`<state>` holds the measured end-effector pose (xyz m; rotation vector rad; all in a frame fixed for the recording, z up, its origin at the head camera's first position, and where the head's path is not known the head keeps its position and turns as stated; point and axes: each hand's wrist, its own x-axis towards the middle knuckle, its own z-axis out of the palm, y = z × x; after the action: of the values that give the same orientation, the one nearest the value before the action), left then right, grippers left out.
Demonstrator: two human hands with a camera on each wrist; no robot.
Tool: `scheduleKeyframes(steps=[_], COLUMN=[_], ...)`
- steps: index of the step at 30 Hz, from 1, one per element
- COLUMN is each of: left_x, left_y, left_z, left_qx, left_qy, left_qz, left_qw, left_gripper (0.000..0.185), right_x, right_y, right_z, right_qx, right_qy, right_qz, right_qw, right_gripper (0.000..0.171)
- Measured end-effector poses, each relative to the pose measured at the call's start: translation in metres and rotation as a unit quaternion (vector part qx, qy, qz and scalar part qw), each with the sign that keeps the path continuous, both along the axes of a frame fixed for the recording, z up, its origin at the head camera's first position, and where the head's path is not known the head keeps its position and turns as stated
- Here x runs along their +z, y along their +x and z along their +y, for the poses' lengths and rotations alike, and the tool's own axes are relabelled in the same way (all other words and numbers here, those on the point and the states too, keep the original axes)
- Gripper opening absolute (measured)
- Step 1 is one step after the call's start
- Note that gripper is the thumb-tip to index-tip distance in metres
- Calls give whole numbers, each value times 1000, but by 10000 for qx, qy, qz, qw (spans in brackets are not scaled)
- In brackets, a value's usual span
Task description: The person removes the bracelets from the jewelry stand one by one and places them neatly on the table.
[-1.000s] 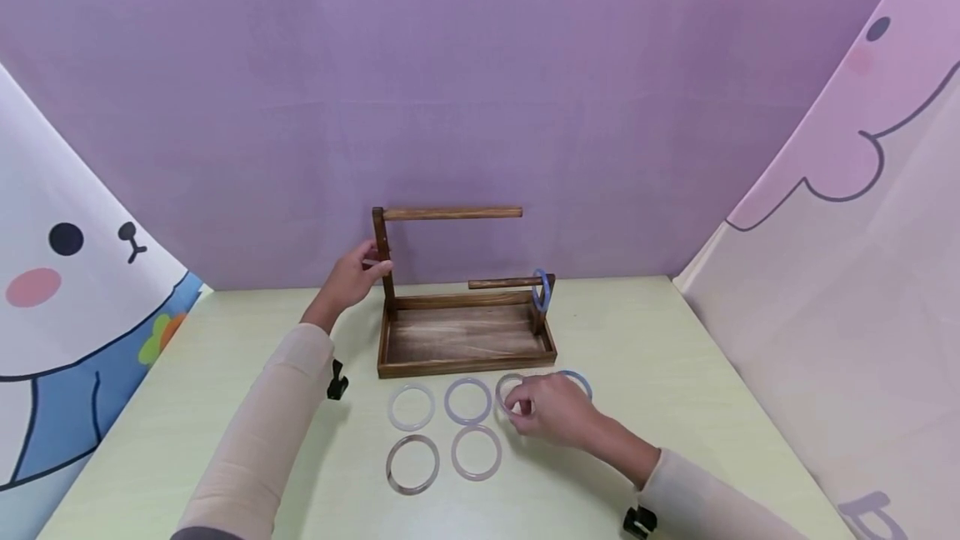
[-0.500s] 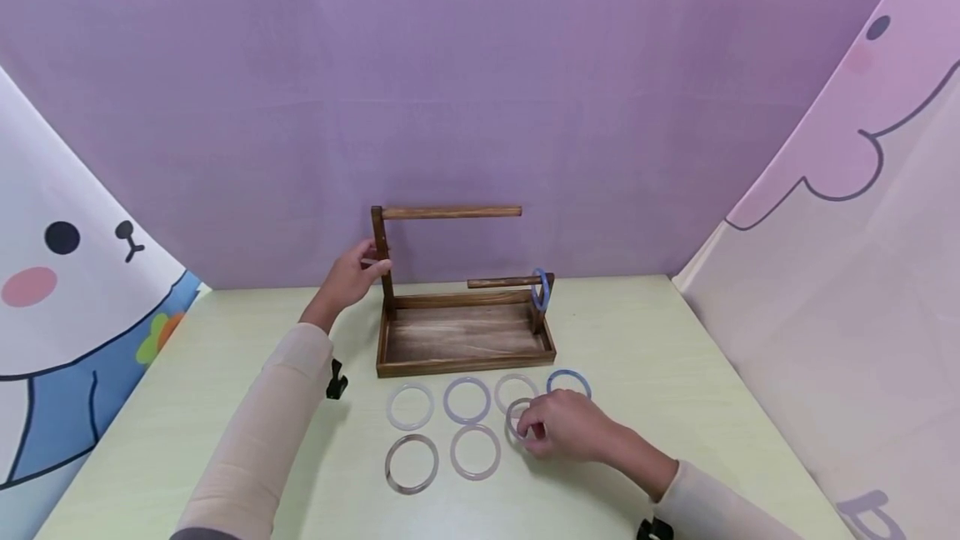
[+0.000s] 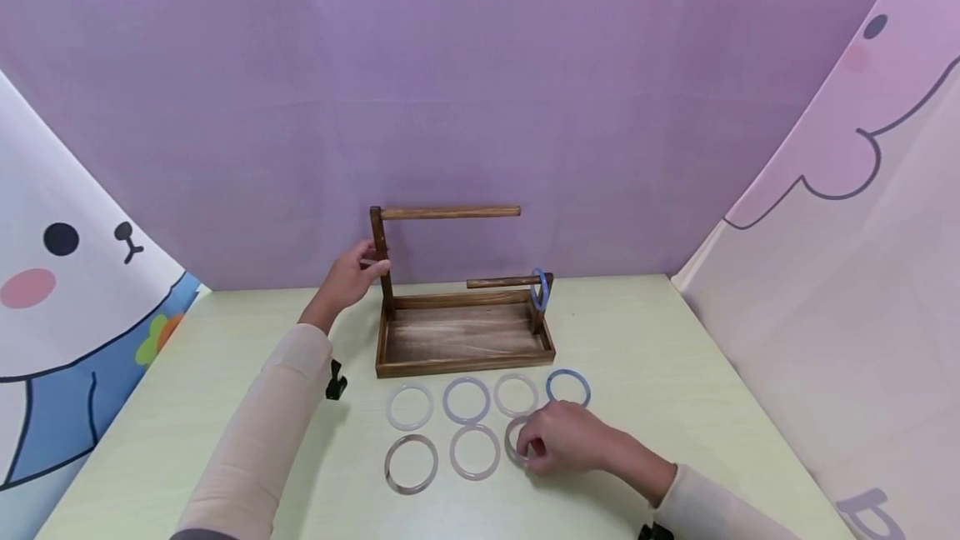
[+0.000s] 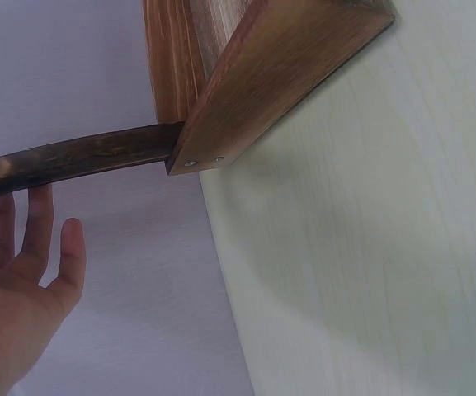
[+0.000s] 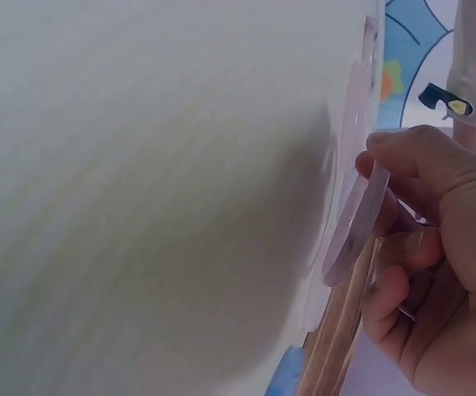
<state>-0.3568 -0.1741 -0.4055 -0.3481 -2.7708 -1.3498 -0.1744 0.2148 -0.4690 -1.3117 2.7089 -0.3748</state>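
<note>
My left hand (image 3: 348, 277) holds the tall upright post (image 3: 378, 232) of a dark wooden bangle stand, thumb in front and fingers behind. In the left wrist view the fingers (image 4: 40, 219) reach behind that post. My right hand (image 3: 573, 440) pinches a translucent greyish bangle (image 5: 357, 223) between thumb and forefinger, tilted close over the table in the right wrist view. Part of this bangle is hidden by the hand. A blue bangle (image 3: 536, 294) hangs on the stand's short lower bar (image 3: 498, 282). The long upper bar (image 3: 450, 212) carries nothing.
On the pale table lie a blue bangle (image 3: 567, 372), a pale bangle (image 3: 516, 376), a lavender bangle (image 3: 467, 380), a whitish bangle (image 3: 410, 386), a brown-streaked bangle (image 3: 387, 465) and a pinkish bangle (image 3: 475, 477). Behind them stands the stand's tray (image 3: 465, 367), before a purple backdrop (image 3: 480, 90).
My right hand has drawn the greyish bangle toward me, from over the pale bangle to the front row beside the pinkish one. The left hand stays on the post.
</note>
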Motion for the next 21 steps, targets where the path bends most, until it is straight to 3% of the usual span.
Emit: scheduleKeyframes(steps=[21], left_x=[1], left_y=[1], left_z=[1], left_qx=[-41], left_qy=[46], left_qz=[-14], left_qw=[10000], left_gripper=[44], right_x=[-7], right_y=[-3], right_z=[-2], right_qx=[244], right_qy=[198], right_qz=[-432], right_qw=[9986], right_gripper=[22])
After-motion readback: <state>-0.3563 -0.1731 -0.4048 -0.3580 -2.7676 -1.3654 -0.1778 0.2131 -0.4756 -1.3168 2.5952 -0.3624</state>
